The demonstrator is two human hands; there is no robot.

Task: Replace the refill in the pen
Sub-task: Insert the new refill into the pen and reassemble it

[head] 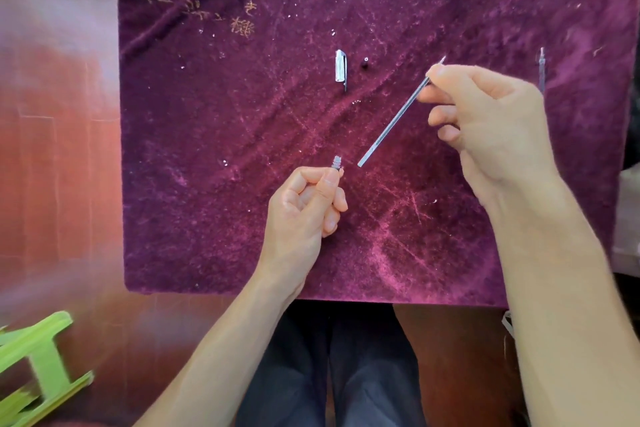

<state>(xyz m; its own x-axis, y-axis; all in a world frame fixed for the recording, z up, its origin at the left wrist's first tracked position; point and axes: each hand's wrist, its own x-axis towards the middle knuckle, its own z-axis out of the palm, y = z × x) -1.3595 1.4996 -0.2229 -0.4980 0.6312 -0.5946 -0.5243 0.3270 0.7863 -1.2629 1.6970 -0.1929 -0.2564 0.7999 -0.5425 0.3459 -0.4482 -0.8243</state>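
Note:
My right hand pinches a thin refill near its tip end, and the refill slants down to the left above the purple cloth. My left hand grips the pen barrel, and only its threaded end pokes out above my fingers. The refill's lower end hangs a short way right of that threaded end, apart from it. On the cloth lie the clear pen cap with a clip, a small dark tip piece beside it, and another refill at the far right.
The cloth covers a table whose front edge sits above my knees. A green plastic stool stands on the reddish floor at lower left. A pale object borders the cloth on the right.

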